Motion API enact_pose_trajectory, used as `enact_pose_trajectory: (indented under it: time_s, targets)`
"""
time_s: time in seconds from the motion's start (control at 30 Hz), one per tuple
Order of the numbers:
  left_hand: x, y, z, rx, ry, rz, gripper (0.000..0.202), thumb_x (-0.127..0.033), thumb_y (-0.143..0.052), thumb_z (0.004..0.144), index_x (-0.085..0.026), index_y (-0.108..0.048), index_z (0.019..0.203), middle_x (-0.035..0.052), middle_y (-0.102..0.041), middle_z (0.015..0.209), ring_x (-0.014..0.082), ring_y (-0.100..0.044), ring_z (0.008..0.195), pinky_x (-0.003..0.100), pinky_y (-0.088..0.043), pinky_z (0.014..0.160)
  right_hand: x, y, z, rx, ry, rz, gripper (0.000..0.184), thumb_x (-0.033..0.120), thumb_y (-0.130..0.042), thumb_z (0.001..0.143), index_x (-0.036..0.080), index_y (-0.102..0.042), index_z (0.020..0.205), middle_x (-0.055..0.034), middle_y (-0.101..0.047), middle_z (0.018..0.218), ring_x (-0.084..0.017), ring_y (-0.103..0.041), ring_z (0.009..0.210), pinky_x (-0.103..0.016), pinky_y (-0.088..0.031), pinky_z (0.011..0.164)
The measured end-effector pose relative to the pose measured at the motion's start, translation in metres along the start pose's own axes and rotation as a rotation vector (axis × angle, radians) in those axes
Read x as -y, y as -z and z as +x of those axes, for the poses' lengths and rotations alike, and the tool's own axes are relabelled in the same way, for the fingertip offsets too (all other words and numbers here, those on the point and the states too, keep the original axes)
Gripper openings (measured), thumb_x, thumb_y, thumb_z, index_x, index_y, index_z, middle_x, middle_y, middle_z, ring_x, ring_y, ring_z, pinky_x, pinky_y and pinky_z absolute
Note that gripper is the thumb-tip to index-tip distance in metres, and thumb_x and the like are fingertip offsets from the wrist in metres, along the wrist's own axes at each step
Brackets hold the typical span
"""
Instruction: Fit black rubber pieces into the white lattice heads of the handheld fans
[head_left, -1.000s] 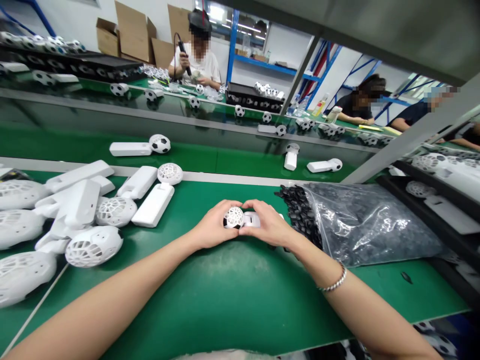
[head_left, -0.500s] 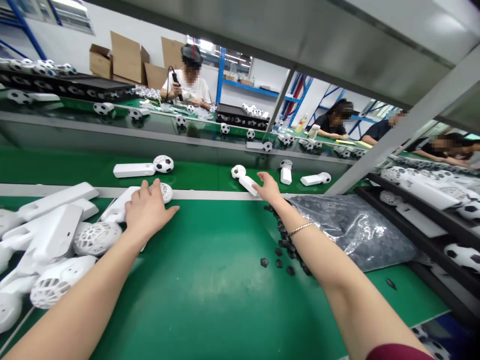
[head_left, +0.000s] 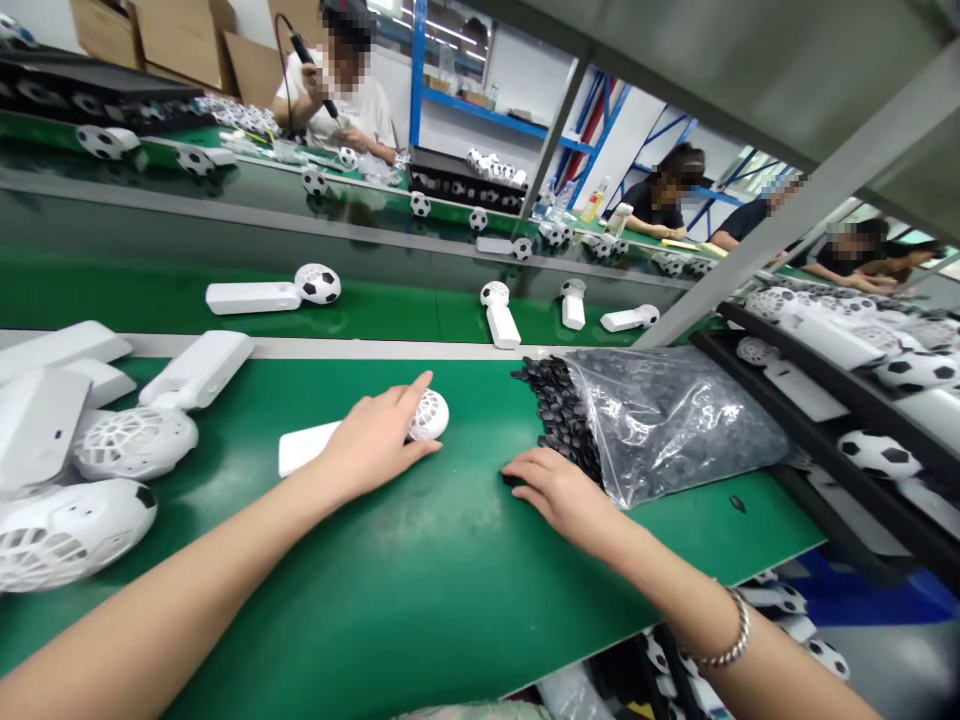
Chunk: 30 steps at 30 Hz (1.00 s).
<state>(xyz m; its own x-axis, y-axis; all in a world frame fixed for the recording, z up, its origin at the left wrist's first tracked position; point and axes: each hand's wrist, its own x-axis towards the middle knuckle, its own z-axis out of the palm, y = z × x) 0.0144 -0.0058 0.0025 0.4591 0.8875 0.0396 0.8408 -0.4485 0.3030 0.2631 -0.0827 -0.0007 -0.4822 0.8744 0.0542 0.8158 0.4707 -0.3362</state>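
White device [head_left: 430, 416] flat on the green bench [head_left: 420, 590], mid-bench, lying under the left hand [head_left: 373, 440]. Round head shows an open white lattice, no black patch on the part in sight; plain, smooth white handle runs off between eight and nine o'clock, its neck hidden.

Left hand: half-spread, curved over the neck, thumb and forefinger to either side of the head; seems to have hold of it, lightly.

Right hand [head_left: 556, 488] at four o'clock from the head: fingers bent low to the bench, a dark piece [head_left: 511, 479] beneath the tips. Pinched or merely pressed, cannot tell.

Step in hand, as judged: steadying the device with one hand while the other collects a small black part. Next move would call for a sure pinch on that piece and the lattice head held firm and reachable.

Further out. Three o'clock: heap of black pieces [head_left: 561, 410] spilling from a clear plastic bag [head_left: 675, 425]; beyond, black trays [head_left: 817, 445] with more devices. Nine o'clock: jumbled pile of white devices [head_left: 135, 443]. Eleven: a device with black patches [head_left: 318, 284] on the far green strip [head_left: 397, 295]. One o'clock: a lattice-headed one [head_left: 501, 320].
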Motion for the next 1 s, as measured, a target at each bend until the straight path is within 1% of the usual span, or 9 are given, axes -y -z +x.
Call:
enact_pose_trajectory:
  time_s: [0.1,0.17,0.3,0.43,0.5,0.57,0.73,0.87,1.0]
  targets:
    - [-0.025,-0.013,-0.008,0.010,-0.091,-0.011,0.081,-0.050,-0.050,0.077,-0.018,-0.009,0.140,0.0142,-0.050,0.120,0.0319,-0.052,0.100,0.039,-0.038,0.082,0.003,-0.015,-0.005,-0.040,0.107,-0.247,0.020,0.010,-0.046,0.087,0.013,-0.057,0.103,-0.0101,-0.058,0.094,-0.022,-0.051,0.085,-0.035,-0.042,0.079]
    - [-0.036,-0.020,-0.010,0.022,-0.128,-0.034,0.083,-0.055,-0.051,0.075,-0.018,-0.013,0.139,0.0132,-0.052,0.117,0.0312,-0.053,0.098,0.038,-0.039,0.082,0.007,-0.020,-0.001,-0.040,0.148,-0.380,0.016,0.011,-0.043,0.087,0.012,-0.058,0.094,-0.0104,-0.057,0.085,-0.022,-0.049,0.078,-0.036,-0.041,0.074]
    - [-0.045,-0.023,-0.007,0.032,-0.115,-0.081,0.082,-0.061,-0.052,0.069,-0.018,-0.028,0.134,0.0124,-0.051,0.117,0.0310,-0.053,0.098,0.038,-0.041,0.081,0.022,-0.019,0.014,0.014,0.051,-0.532,0.012,0.010,-0.047,0.082,0.014,-0.056,0.077,-0.0089,-0.053,0.073,-0.023,-0.049,0.070,-0.035,-0.038,0.064]
    - [-0.042,-0.018,-0.004,0.011,-0.051,-0.097,0.081,-0.062,-0.052,0.068,-0.021,-0.029,0.134,0.0116,-0.050,0.116,0.0320,-0.054,0.097,0.040,-0.042,0.079,0.031,-0.010,0.023,0.071,-0.055,-0.536,0.016,0.006,-0.044,0.083,0.013,-0.057,0.087,-0.0106,-0.056,0.078,-0.025,-0.052,0.074,-0.036,-0.039,0.065]
    - [-0.040,-0.016,-0.004,0.016,-0.009,-0.121,0.085,-0.063,-0.054,0.066,-0.023,-0.026,0.135,0.0102,-0.050,0.117,0.0327,-0.053,0.098,0.040,-0.043,0.078,0.027,-0.006,0.022,0.064,-0.085,-0.460,0.022,0.004,-0.043,0.083,0.012,-0.056,0.099,-0.0112,-0.057,0.084,-0.025,-0.052,0.079,-0.036,-0.041,0.068]
    - [-0.038,-0.015,-0.006,0.026,0.012,-0.160,0.087,-0.062,-0.057,0.064,-0.025,-0.024,0.136,0.0087,-0.048,0.120,0.0326,-0.052,0.101,0.039,-0.044,0.077,0.020,-0.002,0.017,0.010,-0.085,-0.278,0.025,0.004,-0.041,0.085,0.014,-0.055,0.103,-0.0101,-0.057,0.089,-0.023,-0.053,0.085,-0.033,-0.043,0.072]
    - [-0.033,-0.015,-0.008,0.016,-0.010,-0.218,0.085,-0.056,-0.061,0.063,-0.025,-0.028,0.134,0.0073,-0.047,0.122,0.0304,-0.050,0.107,0.038,-0.044,0.081,0.015,0.002,0.009,-0.258,-0.094,0.339,0.017,0.015,-0.040,0.091,0.020,-0.053,0.100,-0.0031,-0.060,0.093,-0.015,-0.057,0.087,-0.027,-0.045,0.076]
    - [-0.028,-0.013,-0.010,0.030,-0.017,-0.283,0.082,-0.055,-0.063,0.062,-0.024,-0.032,0.132,0.0063,-0.047,0.124,0.0280,-0.050,0.107,0.037,-0.043,0.085,0.029,-0.002,0.012,-0.418,-0.063,0.419,0.011,0.018,-0.050,0.086,0.020,-0.060,0.091,-0.0039,-0.057,0.090,-0.016,-0.056,0.085,-0.027,-0.045,0.076]
    - [-0.025,-0.011,-0.013,0.040,-0.022,-0.292,0.079,-0.054,-0.063,0.062,-0.024,-0.036,0.129,0.0047,-0.048,0.124,0.0261,-0.051,0.107,0.035,-0.043,0.087,0.038,-0.013,0.019,-0.389,-0.035,0.505,0.010,0.015,-0.054,0.083,0.021,-0.060,0.089,-0.0010,-0.058,0.079,-0.014,-0.055,0.071,-0.025,-0.045,0.066]
